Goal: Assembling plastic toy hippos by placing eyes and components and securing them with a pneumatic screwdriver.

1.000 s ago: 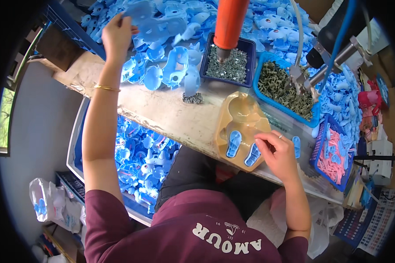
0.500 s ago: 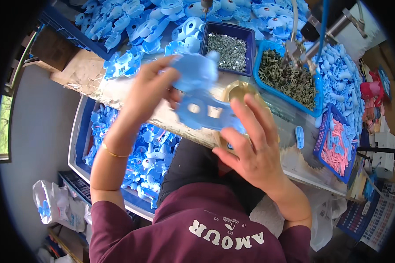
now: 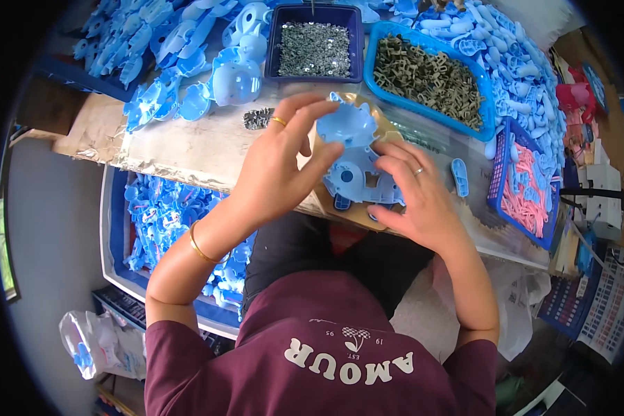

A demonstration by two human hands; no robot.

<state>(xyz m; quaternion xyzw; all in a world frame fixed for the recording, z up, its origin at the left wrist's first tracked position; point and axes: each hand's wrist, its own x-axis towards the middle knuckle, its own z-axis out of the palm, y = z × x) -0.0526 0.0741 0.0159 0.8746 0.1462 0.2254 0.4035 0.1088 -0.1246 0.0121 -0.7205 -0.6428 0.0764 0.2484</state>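
A light blue plastic toy shell (image 3: pixel 347 173), with a rounded hollow head part and a flatter body part with holes, lies face-down over a tan, gold-coloured fixture (image 3: pixel 313 202) at the table's front edge. My left hand (image 3: pixel 284 156) grips the shell's left side, thumb and fingers at the edge of the head part. Around the body's right end curl the thumb and fingers of my right hand (image 3: pixel 423 197). Small blue pieces show in the fixture below the shell. Just left of the fixture lies a little heap of metal bits (image 3: pixel 258 118).
Behind stand a dark blue tray (image 3: pixel 274 78) of small metal parts and a bright blue tray (image 3: pixel 433 123) of brownish clips. Blue shells (image 3: pixel 187 41) pile up back left. At right are a basket (image 3: pixel 496 184) with pink strips and a loose blue piece (image 3: pixel 459 177). A bin (image 3: pixel 111 229) sits below left.
The blue shell has come down from the air onto the fixture, and both hands have moved with it. The view has shifted, so the trays appear higher and further left.
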